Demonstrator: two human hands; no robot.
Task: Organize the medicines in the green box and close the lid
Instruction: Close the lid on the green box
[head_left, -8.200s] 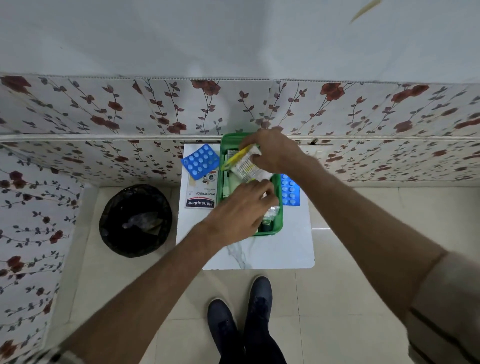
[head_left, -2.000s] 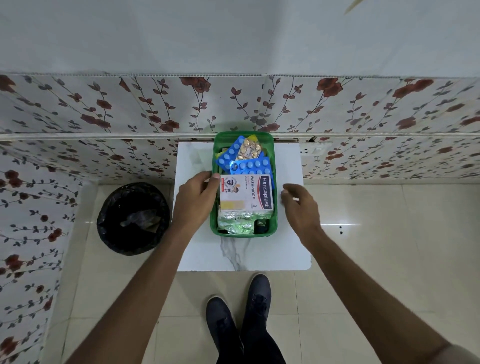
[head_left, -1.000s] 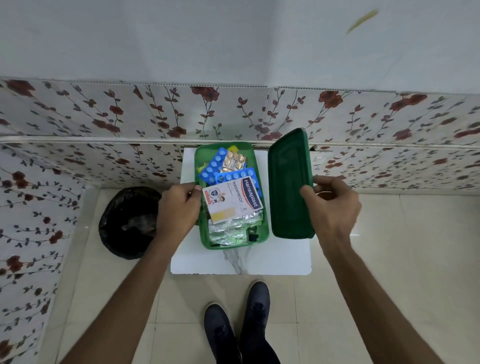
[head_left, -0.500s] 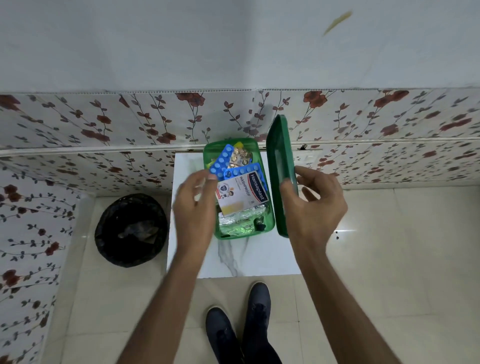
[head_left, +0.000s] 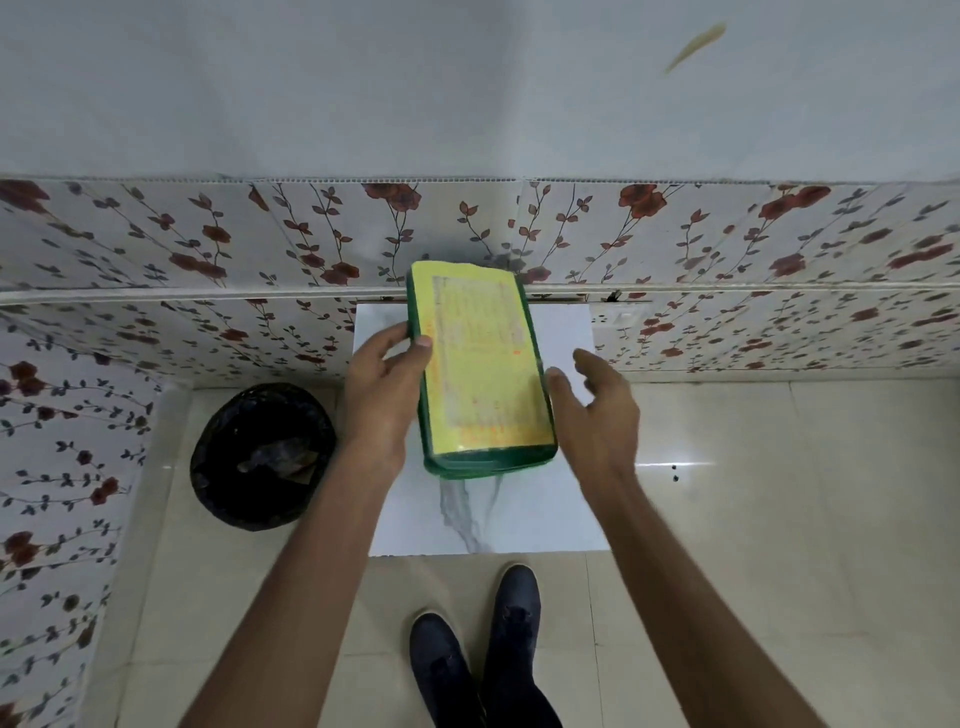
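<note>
**One green box, lid on, two hands at its sides**

One box (head_left: 485, 465), green, rectangular, stands on the white marbled counter (head_left: 519, 519), its long axis running away from the person and its far end near the flowered wall (head_left: 208, 244). The lid (head_left: 483, 358) sits on top and covers the whole opening; a yellow printed label fills nearly all of the lid's face. The print is too blurred to read. Whether the lid is pressed fully home cannot be told. No medicines show; the contents are hidden under the lid.

Left hand (head_left: 382, 395): lies along the box's left side, thumb tip over the lid's left edge, fingers down the far side of the wall; grip loosely grasping the box and lid edge.

Right hand (head_left: 597, 410): just beside the box's right side, fingers spread and curved, fingertips at or almost at the lid's edge; grip released, holding nothing.

One black bin (head_left: 262, 457), round, lined with a dark bag, stands on the tiled floor (head_left: 779, 519) left of the counter, with some scraps inside.

Two dark shoes (head_left: 483, 654) stand on the floor in front of the counter.
</note>
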